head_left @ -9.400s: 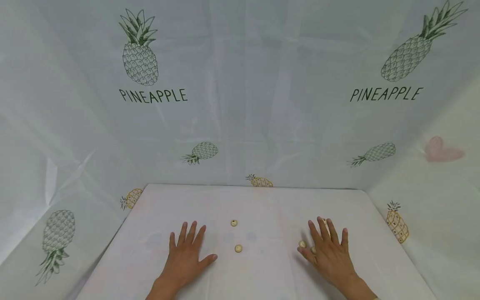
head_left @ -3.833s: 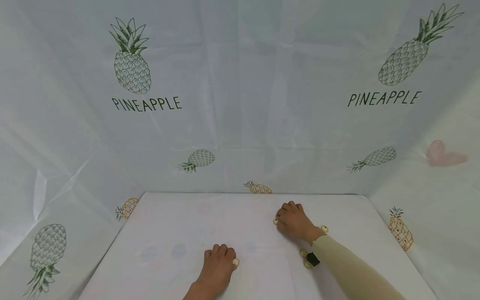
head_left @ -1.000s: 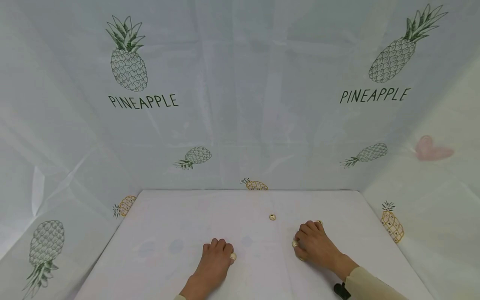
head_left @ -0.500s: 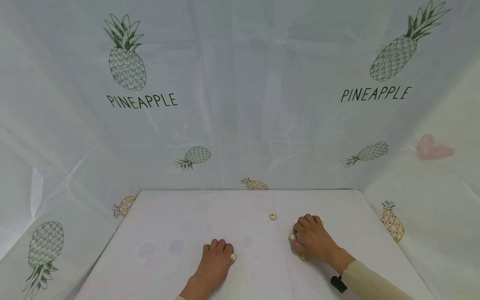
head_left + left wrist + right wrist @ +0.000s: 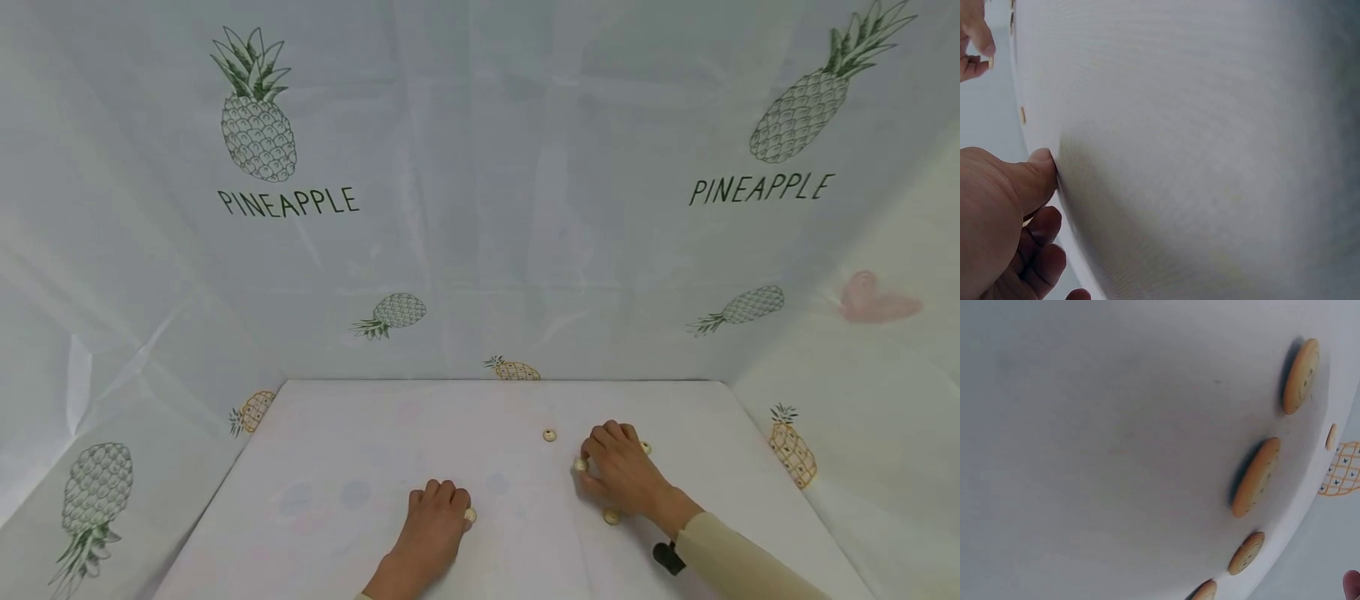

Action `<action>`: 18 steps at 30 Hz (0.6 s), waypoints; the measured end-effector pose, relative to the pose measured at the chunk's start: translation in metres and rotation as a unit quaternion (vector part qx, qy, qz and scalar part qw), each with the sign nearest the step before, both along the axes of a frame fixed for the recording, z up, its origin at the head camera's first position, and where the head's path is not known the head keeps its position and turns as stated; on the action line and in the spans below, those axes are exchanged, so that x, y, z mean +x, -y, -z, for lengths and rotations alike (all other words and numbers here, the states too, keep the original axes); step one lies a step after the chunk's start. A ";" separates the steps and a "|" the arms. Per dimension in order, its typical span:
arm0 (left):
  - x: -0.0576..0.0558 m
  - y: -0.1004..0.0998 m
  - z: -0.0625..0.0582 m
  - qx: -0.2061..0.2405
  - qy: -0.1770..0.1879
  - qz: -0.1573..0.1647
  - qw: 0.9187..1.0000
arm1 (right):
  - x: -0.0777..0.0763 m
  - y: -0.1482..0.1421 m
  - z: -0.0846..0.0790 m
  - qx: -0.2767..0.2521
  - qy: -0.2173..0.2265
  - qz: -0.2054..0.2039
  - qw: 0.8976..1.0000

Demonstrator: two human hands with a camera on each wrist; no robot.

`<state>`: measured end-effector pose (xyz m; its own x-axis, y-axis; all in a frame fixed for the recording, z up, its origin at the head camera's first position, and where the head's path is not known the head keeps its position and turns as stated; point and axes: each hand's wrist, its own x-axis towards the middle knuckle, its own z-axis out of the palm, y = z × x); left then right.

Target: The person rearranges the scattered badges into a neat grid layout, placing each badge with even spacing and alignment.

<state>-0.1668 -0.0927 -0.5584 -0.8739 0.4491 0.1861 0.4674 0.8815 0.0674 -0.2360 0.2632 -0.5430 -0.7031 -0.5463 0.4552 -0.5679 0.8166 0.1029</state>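
In the head view my left hand (image 5: 431,533) pinches a small round wooden button (image 5: 470,515) at its thumb side, low over the white table. The left wrist view shows its thumb (image 5: 1038,169) and curled fingers close against the surface. My right hand (image 5: 626,475) holds another wooden button (image 5: 581,464) between thumb and fingers. Close below that hand lies a button (image 5: 612,517), and another button (image 5: 646,447) shows just behind it. A further button (image 5: 550,435) lies to its upper left. Several pale buttons (image 5: 1257,478) with small dark holes show large in the right wrist view.
The white tabletop (image 5: 360,442) has straight back and side edges. White cloth walls (image 5: 480,208) with pineapple prints stand behind it and on both sides. A dark wrist device (image 5: 669,558) hangs under the right sleeve.
Both hands first lay spread; each now pinches a button. The right hand left one button near the back middle, then took one from the right group and moved it slightly up and left.
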 end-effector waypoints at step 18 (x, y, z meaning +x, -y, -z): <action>0.000 0.001 -0.004 0.007 0.006 0.000 1.000 | -0.036 0.017 -0.005 -0.020 0.036 0.009 0.999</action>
